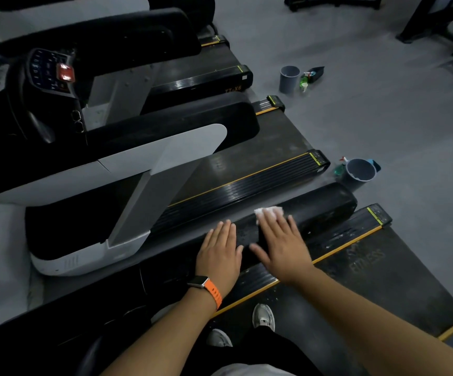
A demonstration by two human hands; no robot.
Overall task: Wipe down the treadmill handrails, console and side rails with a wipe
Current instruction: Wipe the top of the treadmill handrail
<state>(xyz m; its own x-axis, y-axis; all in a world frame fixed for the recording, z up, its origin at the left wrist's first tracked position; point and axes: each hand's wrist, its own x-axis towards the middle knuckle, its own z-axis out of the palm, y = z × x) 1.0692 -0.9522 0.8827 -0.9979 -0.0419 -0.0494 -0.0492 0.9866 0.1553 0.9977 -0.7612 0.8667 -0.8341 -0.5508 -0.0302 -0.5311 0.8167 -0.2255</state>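
Grey gym floor (382, 118) in dim light, lined with black treadmills (247, 164) side by side. Four counted, the farthest only partly in view. Standing on the nearest dark belt (382, 267), two pale sneakers (264, 317) at the bottom of the view. Reaching forward over the long black padded handrail (325, 204) on the left side of that machine.

Left hand (220, 248) laid flat on the rail, fingers straight and released, gripping nothing; most likely placed there to steady the body during the lean. Black watch on an orange strap (211, 290) at that wrist. Right hand (282, 240) just beside it, also flat with fingers extended, pressing a crumpled white wipe (268, 212) onto the rail top under the fingertips, not clenching it; flat pressure probably chosen to cover the rail's width in one pass. One wipe only.

Wet streaks on the ribbed black side rail (339, 236) below. Two grey plastic buckets (359, 172) standing on the floor past the belt ends, each with a green spray bottle (305, 82) beside it, seemingly kept within reach yet clear of the machines. One buttoned console (46, 69) visible on a neighbouring machine.
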